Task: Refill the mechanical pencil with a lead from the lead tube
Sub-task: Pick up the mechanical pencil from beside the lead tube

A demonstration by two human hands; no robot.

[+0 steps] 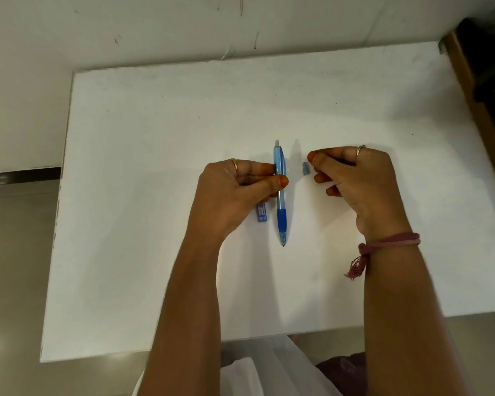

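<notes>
With our left hand [235, 187] clamped on the mechanical pencil [280, 192] above the bench [155, 124], lead tube [261, 212] beneath, our empty, loosely curled right hand [352, 178] should draw out the eraser squarely.

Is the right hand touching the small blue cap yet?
Apart. The head view shows a sliver of white table between the right hand and the cap.

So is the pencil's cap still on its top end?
No, the small blue cap lies on the table beside the right hand, apart from the pencil.
</notes>
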